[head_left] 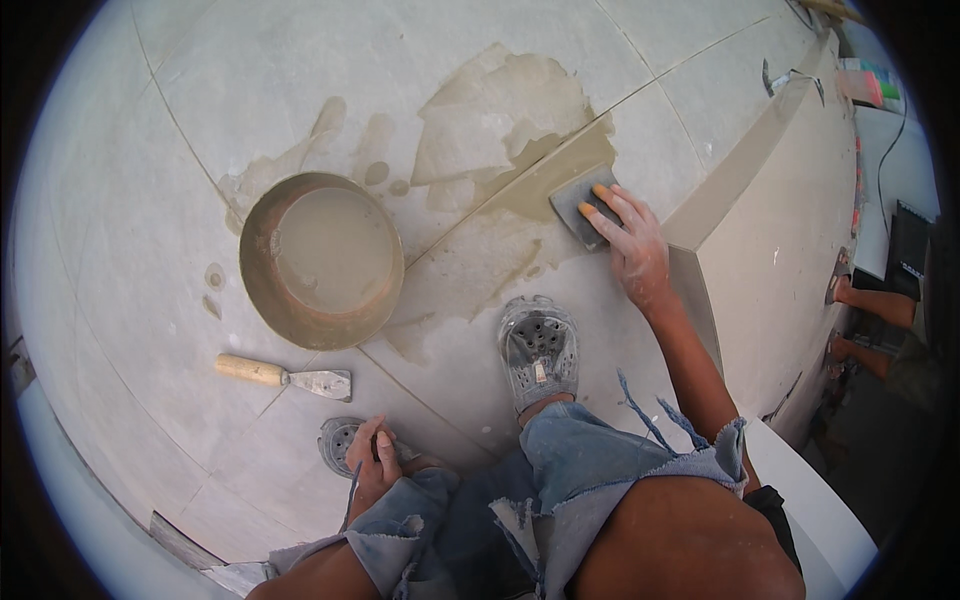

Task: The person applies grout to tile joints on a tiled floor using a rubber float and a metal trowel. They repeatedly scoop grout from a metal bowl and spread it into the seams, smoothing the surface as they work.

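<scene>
My right hand [638, 245], with orange coverings on two fingertips, is closed on a dark grey, flat square pad [578, 208]. The pad lies on the tiled floor [350, 50], over a wet, grey-brown smear [540, 182] along a tile joint. My left hand [374, 462] hangs by my left knee, above the left shoe, with its fingers curled; whatever may be inside them is hidden. Left of the smear stands a round metal pan [252, 262] holding greyish liquid mix [335, 250]. A putty knife [285, 376] with a wooden handle lies just below the pan.
My grey clogs [540, 350] stand on the tiles. To the right rises a pale tiled ledge [770, 220] with a sharp corner near my right forearm. Another person's legs [875, 302] show beyond it, beside a black item [910, 245] and a cable.
</scene>
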Action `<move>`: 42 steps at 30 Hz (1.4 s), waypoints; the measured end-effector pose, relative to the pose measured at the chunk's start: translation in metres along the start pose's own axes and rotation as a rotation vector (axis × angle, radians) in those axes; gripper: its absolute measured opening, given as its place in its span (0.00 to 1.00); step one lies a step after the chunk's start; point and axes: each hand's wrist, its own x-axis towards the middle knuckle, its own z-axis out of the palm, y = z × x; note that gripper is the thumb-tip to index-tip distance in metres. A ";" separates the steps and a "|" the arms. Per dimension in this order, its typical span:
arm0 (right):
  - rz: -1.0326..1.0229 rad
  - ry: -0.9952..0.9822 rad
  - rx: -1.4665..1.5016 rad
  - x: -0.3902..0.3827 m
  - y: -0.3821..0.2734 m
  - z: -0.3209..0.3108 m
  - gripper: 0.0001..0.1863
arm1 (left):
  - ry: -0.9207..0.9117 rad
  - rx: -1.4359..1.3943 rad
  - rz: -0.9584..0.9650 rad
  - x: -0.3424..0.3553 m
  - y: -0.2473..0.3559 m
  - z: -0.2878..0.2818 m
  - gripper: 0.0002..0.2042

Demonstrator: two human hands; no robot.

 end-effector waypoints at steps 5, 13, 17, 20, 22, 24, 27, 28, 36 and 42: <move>-0.013 0.007 -0.004 0.006 0.003 0.001 0.26 | 0.007 0.000 0.013 0.001 0.000 0.001 0.14; -0.017 -0.027 0.043 0.019 0.002 -0.001 0.28 | 0.006 0.009 -0.005 -0.001 -0.001 0.001 0.13; -0.041 0.012 0.018 0.024 0.006 0.002 0.26 | -0.010 0.014 -0.010 0.002 0.005 0.000 0.13; -0.054 0.020 0.026 0.031 0.007 0.001 0.26 | 0.009 -0.006 0.007 0.000 -0.001 0.001 0.13; -0.068 0.022 0.032 0.036 0.007 0.000 0.27 | 0.010 -0.017 -0.002 -0.001 -0.004 0.002 0.13; -0.083 0.013 0.066 0.044 0.008 -0.004 0.28 | 0.006 -0.021 -0.022 -0.002 -0.003 0.002 0.13; -0.097 -0.009 0.150 0.074 0.005 -0.019 0.29 | 0.000 -0.016 -0.049 0.000 0.004 0.000 0.14; -0.098 -0.014 0.163 0.089 0.004 -0.026 0.29 | 0.003 -0.021 -0.044 0.000 0.003 0.001 0.15; -0.262 -0.137 0.040 0.208 -0.010 -0.020 0.25 | -0.013 0.015 -0.047 -0.001 0.003 0.000 0.14; -0.248 -0.327 -0.029 0.206 -0.020 -0.017 0.24 | 0.012 -0.017 -0.033 0.000 0.004 0.000 0.15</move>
